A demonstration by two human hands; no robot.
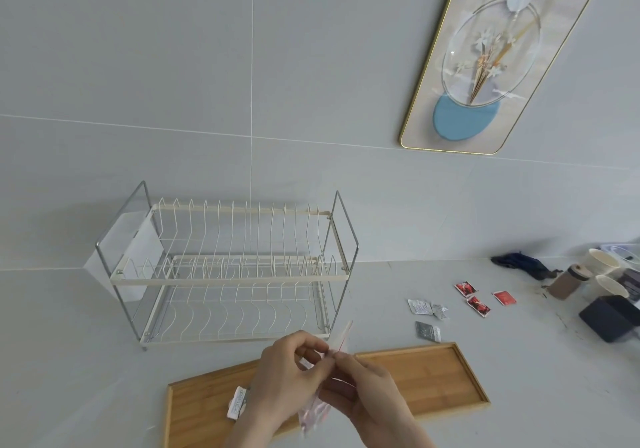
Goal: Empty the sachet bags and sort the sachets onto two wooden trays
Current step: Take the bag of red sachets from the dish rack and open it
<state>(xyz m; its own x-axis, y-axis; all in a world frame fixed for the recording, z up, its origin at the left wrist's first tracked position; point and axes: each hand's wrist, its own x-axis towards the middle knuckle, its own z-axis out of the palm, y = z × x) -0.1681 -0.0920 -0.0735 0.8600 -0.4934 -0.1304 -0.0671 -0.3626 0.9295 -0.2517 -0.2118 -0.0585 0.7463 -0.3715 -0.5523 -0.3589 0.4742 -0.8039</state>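
Observation:
Both hands hold a clear sachet bag [313, 413] with a red zip line above a wooden tray [433, 375]. My left hand [287, 375] pinches one side of its top, and my right hand [367, 388] pinches the other side. The bag hangs down between them with pale sachets inside. A white sachet [237, 402] lies on the tray at the left. On the counter to the right lie three red sachets [478, 304] and silver-grey sachets [426, 309]. Only one tray is in view.
A white two-tier wire dish rack [228, 267] stands behind the tray. At the far right are paper cups [604, 260], a brown jar [568, 281], a dark box [609, 316] and a dark cloth [519, 262]. A framed picture [498, 56] hangs on the tiled wall.

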